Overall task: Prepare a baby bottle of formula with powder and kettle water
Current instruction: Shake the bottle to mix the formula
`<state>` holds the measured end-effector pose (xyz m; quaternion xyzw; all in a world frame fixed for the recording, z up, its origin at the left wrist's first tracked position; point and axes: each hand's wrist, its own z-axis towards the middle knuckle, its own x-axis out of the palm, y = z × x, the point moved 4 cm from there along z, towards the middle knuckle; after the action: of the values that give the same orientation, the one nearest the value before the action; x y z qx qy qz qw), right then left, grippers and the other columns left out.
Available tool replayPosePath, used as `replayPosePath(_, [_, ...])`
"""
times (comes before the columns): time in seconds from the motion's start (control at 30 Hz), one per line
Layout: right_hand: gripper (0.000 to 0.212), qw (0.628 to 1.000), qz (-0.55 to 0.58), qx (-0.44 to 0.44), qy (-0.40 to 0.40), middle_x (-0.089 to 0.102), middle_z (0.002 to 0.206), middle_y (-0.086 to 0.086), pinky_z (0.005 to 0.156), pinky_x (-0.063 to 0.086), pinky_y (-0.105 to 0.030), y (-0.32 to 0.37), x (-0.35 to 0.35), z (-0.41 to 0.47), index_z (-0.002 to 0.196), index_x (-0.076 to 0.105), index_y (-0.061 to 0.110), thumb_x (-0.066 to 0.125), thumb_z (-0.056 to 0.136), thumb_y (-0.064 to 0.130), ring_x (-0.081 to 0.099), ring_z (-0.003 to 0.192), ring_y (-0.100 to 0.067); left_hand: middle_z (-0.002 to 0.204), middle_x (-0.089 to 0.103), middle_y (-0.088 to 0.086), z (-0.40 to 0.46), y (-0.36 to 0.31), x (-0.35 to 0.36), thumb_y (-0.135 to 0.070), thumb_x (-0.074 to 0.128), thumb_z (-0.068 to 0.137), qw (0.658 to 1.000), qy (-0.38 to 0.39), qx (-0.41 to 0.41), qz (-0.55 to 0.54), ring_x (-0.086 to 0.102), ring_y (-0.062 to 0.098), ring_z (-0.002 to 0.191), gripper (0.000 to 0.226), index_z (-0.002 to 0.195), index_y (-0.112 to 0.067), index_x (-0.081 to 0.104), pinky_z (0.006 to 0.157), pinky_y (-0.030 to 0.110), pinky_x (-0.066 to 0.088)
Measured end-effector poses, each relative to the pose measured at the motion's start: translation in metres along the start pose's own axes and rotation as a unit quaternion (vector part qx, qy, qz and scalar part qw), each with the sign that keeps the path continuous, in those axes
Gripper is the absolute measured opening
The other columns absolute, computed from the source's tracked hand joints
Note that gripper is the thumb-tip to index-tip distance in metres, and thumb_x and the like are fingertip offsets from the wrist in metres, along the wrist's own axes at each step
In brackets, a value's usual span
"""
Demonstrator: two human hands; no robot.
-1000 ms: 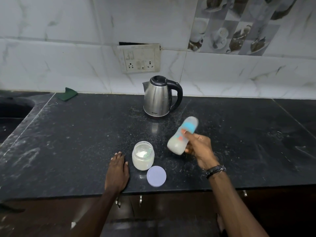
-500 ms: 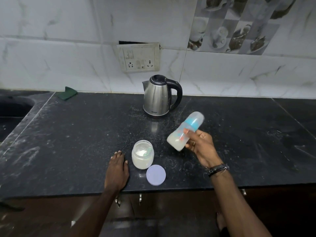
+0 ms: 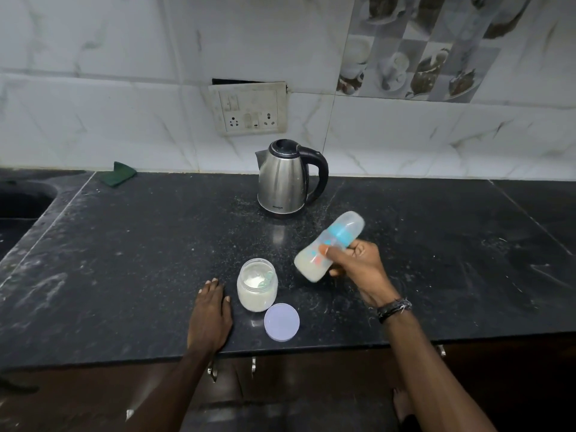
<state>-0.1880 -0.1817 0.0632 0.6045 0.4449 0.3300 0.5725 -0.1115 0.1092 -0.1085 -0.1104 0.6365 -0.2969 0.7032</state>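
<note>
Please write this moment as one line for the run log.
right hand: holds capped baby bottle tilted, milky liquid inside | left hand: flat on counter | powder jar: open, lid beside it

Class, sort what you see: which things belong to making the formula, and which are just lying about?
Belongs to the job:
baby bottle in the right hand
powder jar
jar lid
kettle

Lying about:
green cloth
wall sockets
sink

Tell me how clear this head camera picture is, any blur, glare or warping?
Head view: the baby bottle in the right hand is slightly smeared; the kettle, powder jar and lid are sharp. A pale reflection streaks the counter before the kettle. Wide-angle warping bends the counter's edges, and the lower frame is dim.
</note>
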Motion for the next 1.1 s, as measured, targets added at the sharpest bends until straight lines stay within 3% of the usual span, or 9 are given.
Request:
replayPosePath(0.13, [0.031, 0.997, -0.067, 0.005, 0.040, 0.078, 0.086, -0.001, 0.061, 0.056, -0.021, 0.0048, 0.0032, -0.0013, 0.097, 0.074, 0.008, 0.087, 0.070, 0.007, 0.074, 0.077, -0.010, 0.142, 0.053, 0.024, -0.0007, -0.0010, -0.0017, -0.020, 0.045, 0.099, 1.000, -0.004, -0.003, -0.005, 0.046, 0.038, 0.136, 0.042, 0.131, 0.004, 0.058, 0.117, 0.046, 0.031])
replayPosePath(0.27, [0.030, 0.999, -0.037, -0.012, -0.016, 0.077, 0.085, -0.002, 0.057, 0.056, -0.022, 0.0034, 0.0010, -0.0002, 0.099, 0.072, 0.005, 0.086, 0.072, 0.010, 0.073, 0.074, -0.011, 0.142, 0.052, 0.024, -0.0012, -0.0016, -0.0016, -0.022, 0.044, 0.097, 1.000, -0.001, -0.001, -0.005, 0.045, 0.038, 0.136, 0.045, 0.131, 0.004, 0.058, 0.117, 0.047, 0.031])
replayPosePath(0.37, [0.033, 0.996, -0.081, 0.007, 0.035, 0.077, 0.086, 0.002, 0.067, 0.059, -0.024, 0.0020, 0.0062, -0.0013, 0.098, 0.074, 0.009, 0.088, 0.068, 0.012, 0.074, 0.079, -0.009, 0.143, 0.052, 0.023, -0.0021, -0.0012, -0.0028, -0.026, 0.040, 0.095, 1.000, -0.004, -0.005, -0.010, 0.045, 0.038, 0.137, 0.050, 0.131, 0.004, 0.058, 0.117, 0.046, 0.030])
replayPosePath(0.5, [0.030, 0.998, -0.051, -0.005, -0.026, 0.077, 0.083, -0.001, 0.060, 0.058, -0.025, 0.0012, 0.0020, 0.0018, 0.097, 0.074, 0.005, 0.087, 0.071, 0.013, 0.073, 0.074, -0.010, 0.143, 0.052, 0.023, -0.0016, -0.0022, -0.0024, -0.027, 0.039, 0.095, 1.000, 0.001, -0.007, -0.007, 0.044, 0.038, 0.137, 0.051, 0.132, 0.004, 0.057, 0.117, 0.046, 0.030])
replayPosePath(0.6, [0.034, 0.996, -0.087, 0.017, 0.025, 0.078, 0.086, 0.002, 0.067, 0.058, -0.025, 0.0010, 0.0072, -0.0001, 0.098, 0.075, 0.011, 0.089, 0.067, 0.016, 0.074, 0.078, -0.008, 0.143, 0.052, 0.023, -0.0014, -0.0006, -0.0032, -0.027, 0.039, 0.095, 1.000, -0.003, -0.005, -0.011, 0.044, 0.037, 0.138, 0.052, 0.133, 0.004, 0.057, 0.118, 0.045, 0.030])
replayPosePath(0.73, [0.033, 0.997, -0.072, 0.001, -0.032, 0.078, 0.085, -0.002, 0.059, 0.056, -0.024, -0.0005, 0.0023, 0.0024, 0.097, 0.074, 0.007, 0.088, 0.069, 0.018, 0.073, 0.072, -0.008, 0.143, 0.052, 0.023, -0.0013, -0.0006, -0.0006, -0.027, 0.039, 0.095, 1.000, 0.006, -0.007, -0.008, 0.044, 0.037, 0.137, 0.051, 0.133, 0.003, 0.056, 0.118, 0.044, 0.029])
replayPosePath(0.83, [0.033, 0.994, -0.110, 0.017, 0.024, 0.078, 0.085, 0.001, 0.065, 0.057, -0.026, -0.0018, 0.0066, -0.0003, 0.094, 0.076, 0.014, 0.090, 0.065, 0.023, 0.073, 0.075, -0.007, 0.144, 0.052, 0.023, -0.0012, 0.0005, -0.0019, -0.027, 0.038, 0.096, 1.000, 0.001, -0.007, -0.010, 0.044, 0.037, 0.138, 0.052, 0.134, 0.003, 0.056, 0.118, 0.045, 0.029])
replayPosePath(0.93, [0.024, 0.996, -0.084, -0.001, -0.024, 0.077, 0.083, -0.003, 0.055, 0.055, -0.023, -0.0019, 0.0031, 0.0023, 0.093, 0.075, 0.009, 0.085, 0.073, 0.016, 0.072, 0.069, -0.008, 0.144, 0.051, 0.023, -0.0008, -0.0014, -0.0015, -0.024, 0.041, 0.098, 1.000, 0.001, -0.002, -0.009, 0.044, 0.037, 0.138, 0.048, 0.134, 0.004, 0.056, 0.118, 0.045, 0.029])
replayPosePath(1.1, [0.025, 0.996, -0.094, 0.006, 0.000, 0.078, 0.087, -0.004, 0.059, 0.056, -0.023, 0.0002, 0.0055, 0.0019, 0.093, 0.075, 0.012, 0.086, 0.072, 0.017, 0.073, 0.075, -0.011, 0.144, 0.051, 0.023, 0.0001, 0.0012, -0.0011, -0.020, 0.046, 0.100, 1.000, -0.004, 0.003, -0.007, 0.044, 0.036, 0.138, 0.043, 0.134, 0.003, 0.056, 0.118, 0.045, 0.031])
